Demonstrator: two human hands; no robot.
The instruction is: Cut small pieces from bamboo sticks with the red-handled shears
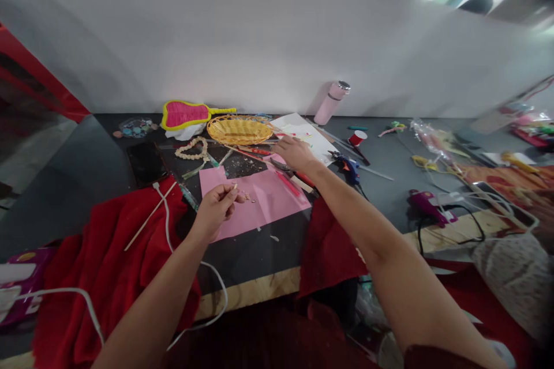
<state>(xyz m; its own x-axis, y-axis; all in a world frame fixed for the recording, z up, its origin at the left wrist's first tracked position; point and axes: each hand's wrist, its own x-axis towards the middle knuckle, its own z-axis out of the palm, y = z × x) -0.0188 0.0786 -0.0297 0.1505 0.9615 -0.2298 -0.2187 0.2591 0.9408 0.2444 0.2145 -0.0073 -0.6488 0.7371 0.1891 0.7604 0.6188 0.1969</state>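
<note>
My left hand (217, 207) is closed in a pinch on a small pale piece (235, 186), held just above a pink paper sheet (246, 216). A few tiny pale pieces (247, 196) lie on the sheet beside my fingers. My right hand (296, 154) stretches over the tools at the left edge of a white paper (320, 141); its fingers reach out and down, and their tips are partly hidden. Below it are scissors (280, 165) and red pencil-like sticks (288, 183). A yellow wicker basket (240, 130) stands just beyond.
A blue glue gun (348, 167), a red thread spool (357, 138) and a pink bottle (331, 102) stand to the right. At left are a heart-shaped braided ring (191, 149), a phone (147, 162) and red cloth (130, 242) with a white cable (168, 216) across it.
</note>
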